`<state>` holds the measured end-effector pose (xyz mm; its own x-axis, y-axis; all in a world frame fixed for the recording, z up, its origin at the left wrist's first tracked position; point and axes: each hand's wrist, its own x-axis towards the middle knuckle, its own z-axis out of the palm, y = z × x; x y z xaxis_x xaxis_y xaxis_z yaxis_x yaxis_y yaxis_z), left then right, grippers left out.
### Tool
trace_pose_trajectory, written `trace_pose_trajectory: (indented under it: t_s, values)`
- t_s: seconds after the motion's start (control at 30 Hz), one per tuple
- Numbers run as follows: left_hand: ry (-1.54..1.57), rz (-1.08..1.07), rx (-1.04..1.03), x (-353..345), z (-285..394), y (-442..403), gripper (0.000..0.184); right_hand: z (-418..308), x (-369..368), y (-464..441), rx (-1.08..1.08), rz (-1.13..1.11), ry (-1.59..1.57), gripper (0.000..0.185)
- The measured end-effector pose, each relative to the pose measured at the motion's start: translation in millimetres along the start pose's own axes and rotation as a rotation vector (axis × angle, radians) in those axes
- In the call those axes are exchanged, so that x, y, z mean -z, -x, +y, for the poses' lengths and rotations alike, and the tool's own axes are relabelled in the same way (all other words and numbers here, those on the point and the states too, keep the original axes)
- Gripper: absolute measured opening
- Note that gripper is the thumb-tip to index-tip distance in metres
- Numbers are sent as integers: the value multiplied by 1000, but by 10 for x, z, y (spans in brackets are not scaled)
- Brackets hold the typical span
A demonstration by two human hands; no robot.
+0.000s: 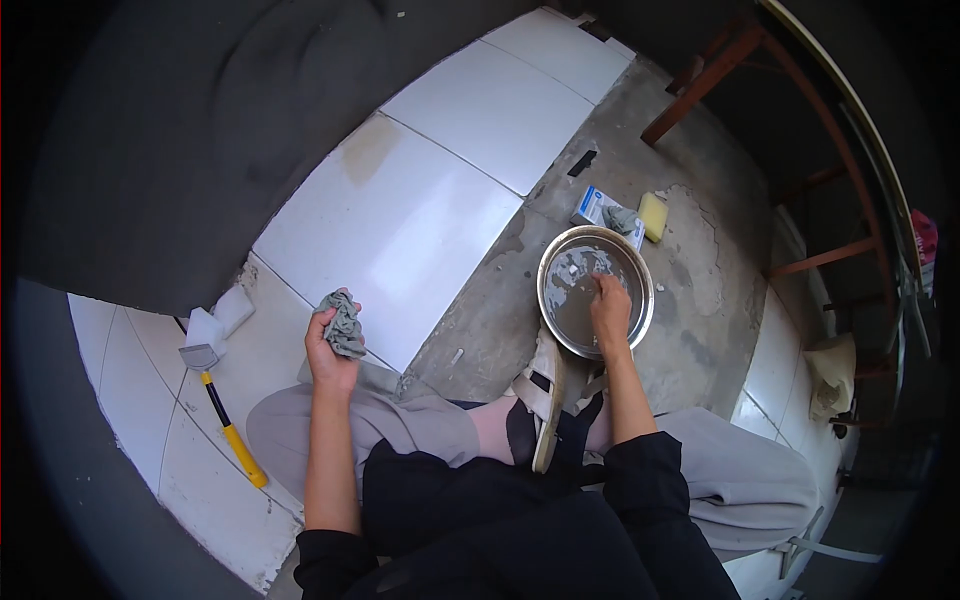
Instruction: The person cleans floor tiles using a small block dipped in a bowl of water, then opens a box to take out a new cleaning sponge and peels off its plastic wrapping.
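Observation:
My left hand is wrapped round a crumpled grey-green cloth, held above the tiles at the left. A round metal basin of murky water stands on the concrete floor in front of me. Over its right part is my right hand, fingers bent together and pointing down at the water. What they hold, if anything, is hidden. Pale reflections and a small white spot show on the water's surface.
Behind the basin lie a blue-and-white box with a grey cloth on it, and a yellow sponge. A scraper with a yellow-black handle lies left. A wooden frame stands right. My sandal is close to the basin.

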<state>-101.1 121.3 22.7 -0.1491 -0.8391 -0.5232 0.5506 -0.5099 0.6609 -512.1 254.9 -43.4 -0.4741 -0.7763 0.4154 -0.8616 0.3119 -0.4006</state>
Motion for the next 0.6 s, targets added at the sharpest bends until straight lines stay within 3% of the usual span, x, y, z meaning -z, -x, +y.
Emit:
trace_pose_trajectory:
  t_s: [0.1, 0.2, 0.33, 0.43, 0.53, 0.6]
  values:
    - [2, 8, 1, 24, 1, -9, 39, -64, 125, -198, -205, 8, -204, 9]
    - [-1, -1, -14, 21, 23, -23, 38, -413, 522, -500, -264, 37, -220, 5]
    - [-17, -6, -58, 21, 56, -29, 37, -436, 524, -550, -156, 95, -83, 12]
    - [-247, 17, -177, -3, 174, 89, 32, -84, 294, -443, 4, -115, 102, 18]
    - [-672, 50, -285, 14, 339, 232, 29, 82, 271, -597, -211, 8, -8, 16]
    - [-939, 16, -306, 206, 377, 268, 32, 218, 250, -826, -244, 53, -45, 20]
